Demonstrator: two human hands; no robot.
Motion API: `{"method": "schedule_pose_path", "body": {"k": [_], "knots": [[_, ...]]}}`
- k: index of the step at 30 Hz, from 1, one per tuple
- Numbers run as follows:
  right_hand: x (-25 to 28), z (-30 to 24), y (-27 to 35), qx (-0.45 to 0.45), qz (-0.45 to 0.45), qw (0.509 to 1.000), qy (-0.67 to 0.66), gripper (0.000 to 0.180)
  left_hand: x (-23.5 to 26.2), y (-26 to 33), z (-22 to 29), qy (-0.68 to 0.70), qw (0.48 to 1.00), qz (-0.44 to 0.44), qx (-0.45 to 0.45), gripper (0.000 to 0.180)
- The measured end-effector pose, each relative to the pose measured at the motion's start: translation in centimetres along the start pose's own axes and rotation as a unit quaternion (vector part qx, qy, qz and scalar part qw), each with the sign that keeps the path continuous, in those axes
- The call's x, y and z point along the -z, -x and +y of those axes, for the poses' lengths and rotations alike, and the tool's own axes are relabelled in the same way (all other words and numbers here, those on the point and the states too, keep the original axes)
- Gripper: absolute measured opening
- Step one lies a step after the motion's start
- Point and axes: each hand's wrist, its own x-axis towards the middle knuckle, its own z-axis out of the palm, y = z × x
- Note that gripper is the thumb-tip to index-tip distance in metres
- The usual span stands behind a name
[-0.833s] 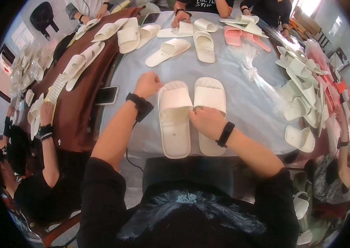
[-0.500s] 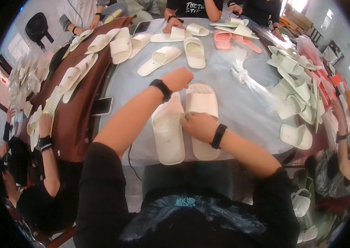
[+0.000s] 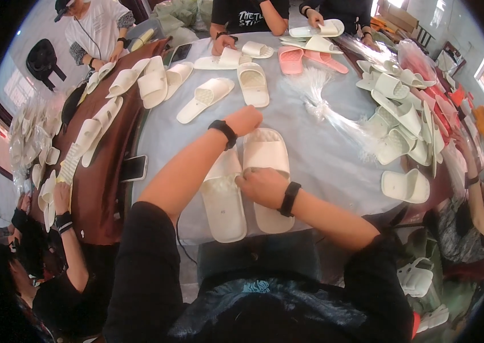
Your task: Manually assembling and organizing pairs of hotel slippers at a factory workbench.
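Observation:
Two off-white slide slippers lie side by side in front of me, toes away from me: a left slipper (image 3: 225, 214) and a right slipper (image 3: 266, 155). My left hand (image 3: 244, 120) is curled closed by the toe of the left slipper; what its fingers hold, if anything, is hidden. Across the right slipper's footbed rests my right hand (image 3: 263, 187), its fingertips pinched together at the gap between the straps. Whatever sits in that pinch is too small to make out.
Beyond my hands lie more white slippers (image 3: 206, 98), a pink pair (image 3: 291, 60) and a bundle of clear plastic strands (image 3: 316, 106). Pale slippers (image 3: 390, 86) are heaped at right. A phone (image 3: 134, 168) lies at left beside a brown-covered table (image 3: 102, 200). Co-workers surround the tables.
The view has shifted slightly, moving the scene left and down. My hands keep nearly the same places on the slippers. At the back right, a co-worker's hand now holds up a white slipper.

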Motion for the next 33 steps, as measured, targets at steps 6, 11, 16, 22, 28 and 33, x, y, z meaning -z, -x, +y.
{"method": "schedule_pose_path", "body": {"k": [6, 11, 16, 22, 28, 33], "knots": [[2.2, -0.5, 0.3, 0.005, 0.045, 0.998, -0.034, 0.008, 0.2, 2.5, -2.4, 0.1, 0.991, 0.09, 0.001, 0.005], [6.6, 1.7, -1.8, -0.1, 0.284, 0.941, -0.153, 0.018, 1.9, 6.2, -3.2, 0.171, 0.954, 0.24, -0.053, 0.005], [4.0, 6.0, -6.1, -0.177, 0.256, 0.924, -0.221, 0.019, 1.3, 7.9, -2.3, 0.185, 0.944, 0.274, -0.023, 0.004], [1.3, 4.4, -8.8, -0.238, 0.169, 0.877, -0.382, 0.011, -0.8, 11.6, -2.9, 0.327, 0.895, 0.303, 0.027, 0.008], [-0.1, 6.7, -8.0, -0.222, 0.169, 0.823, -0.494, 0.01, -0.6, 12.0, -3.0, 0.559, 0.771, 0.289, 0.095, 0.015], [-0.8, 7.2, -7.8, -0.215, 0.163, 0.788, -0.553, 0.01, -2.8, 12.2, -5.3, 0.644, 0.721, 0.21, 0.148, 0.011]]}}
